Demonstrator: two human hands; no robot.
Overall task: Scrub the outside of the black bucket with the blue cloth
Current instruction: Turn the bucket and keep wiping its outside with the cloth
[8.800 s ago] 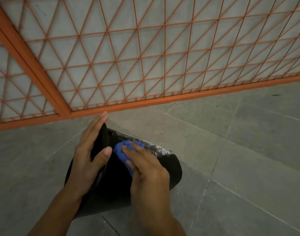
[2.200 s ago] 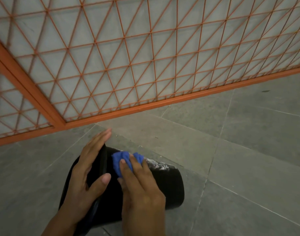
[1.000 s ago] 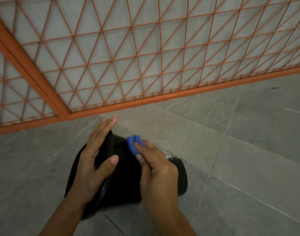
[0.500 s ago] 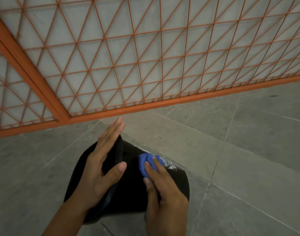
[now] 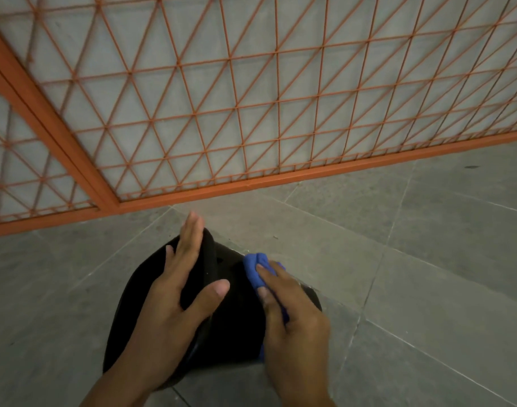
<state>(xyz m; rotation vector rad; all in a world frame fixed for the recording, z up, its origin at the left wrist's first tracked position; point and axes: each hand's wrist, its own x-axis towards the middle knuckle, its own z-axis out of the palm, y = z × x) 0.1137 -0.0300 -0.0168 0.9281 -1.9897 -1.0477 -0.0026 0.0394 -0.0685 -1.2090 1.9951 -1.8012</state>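
A floor of large grey stone tiles (image 5: 427, 259) runs across the room, crossed by pale grout lines; along its far edge stands an orange-painted metal grille of crossed diagonal and straight bars (image 5: 251, 98), framed by a thick orange bottom rail and a slanting post at the left, with a pale grey wall surface showing through the mesh; on the tiles, near the grille, the black plastic bucket (image 5: 233, 318) lies tipped on its side, its mouth turned to the left and its base to the right; the person's left hand (image 5: 169, 304) rests flat across the rim at the mouth, fingers straight and spread wide, thumb stretched out over the bucket's dark outer wall, holding nothing; the right hand (image 5: 292, 315) lies on the upper outside of the bucket towards its base, fingers curled over the bunched blue cloth (image 5: 257, 268) and pressing it against the black wall; a fold of the cloth bulges out ahead of the fingertips and a small strip of blue shows below the palm; both forearms come in from the bottom edge.
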